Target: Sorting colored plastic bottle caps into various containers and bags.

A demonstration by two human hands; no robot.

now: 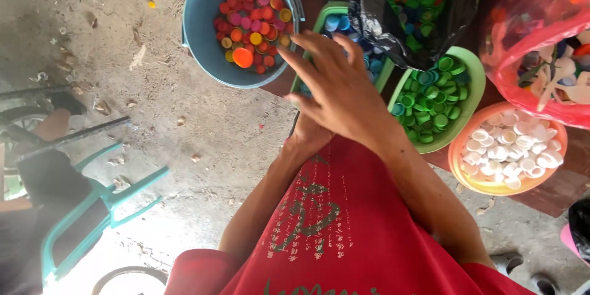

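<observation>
The right hand [337, 89] hovers with fingers spread and nothing visibly held, over the green tub of blue caps [339, 24]. The left hand [307, 138] lies beneath it; its grip cannot be told. Sorting looks well along: a blue bucket [203, 18] of red caps, a green bowl [473, 95] of green caps and an orange bowl [458, 163] of white caps each hold one colour, while a pink bag [528, 55] holds mixed caps.

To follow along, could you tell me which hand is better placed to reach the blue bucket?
Probably the right hand: its spread fingers nearly reach the blue bucket, while the left hand is mostly hidden under the right.
</observation>
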